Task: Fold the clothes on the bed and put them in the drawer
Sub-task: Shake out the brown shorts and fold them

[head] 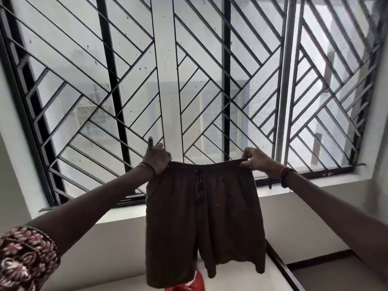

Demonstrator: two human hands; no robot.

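I've got the shorts point(203, 217) pinched at both waistband ends: left hand point(156, 157) at 9, right hand point(255, 159) at 3. Legs hang to 6, hands level.

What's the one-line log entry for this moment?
stage: brown shorts held up, unfolded | left hand: grips waistband end | right hand: pinches other end

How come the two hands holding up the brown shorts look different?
The left hand sticks a finger straight up, while the right hand keeps its fingers curled down on the cloth. The right wrist wears red bands; the left wrist has only a thin dark band. The left arm shows a flowery sleeve; no sleeve shows on the right arm. Both grip the waistband of the brown shorts, one at each end.
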